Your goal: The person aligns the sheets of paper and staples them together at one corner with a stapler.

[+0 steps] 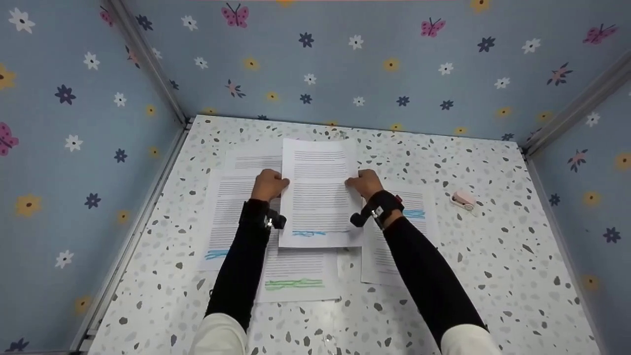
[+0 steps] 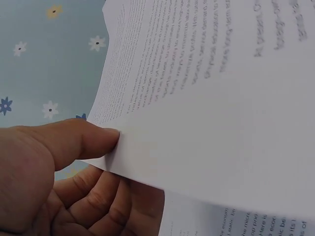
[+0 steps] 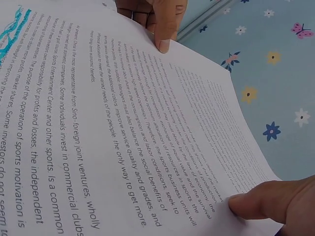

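Observation:
A printed sheet of paper (image 1: 320, 197) with a blue highlighter mark near its bottom is held up over the table by both hands. My left hand (image 1: 269, 185) pinches its left edge, thumb on the printed face and fingers curled behind, as the left wrist view shows. On the opposite edge, my right hand (image 1: 366, 184) pinches it the same way, the thumb (image 3: 256, 200) lying on the print. Under and around it lie more printed sheets: one with blue marking (image 1: 222, 222) to the left, one with green marking (image 1: 298, 276) below, and one with blue marking (image 1: 419, 231) to the right.
A small pale pink stapler (image 1: 463, 199) lies on the speckled table (image 1: 493, 276) at the right. Flower-patterned panels (image 1: 325, 64) enclose the table at the back and both sides. Each wrist wears a black strap with a small camera.

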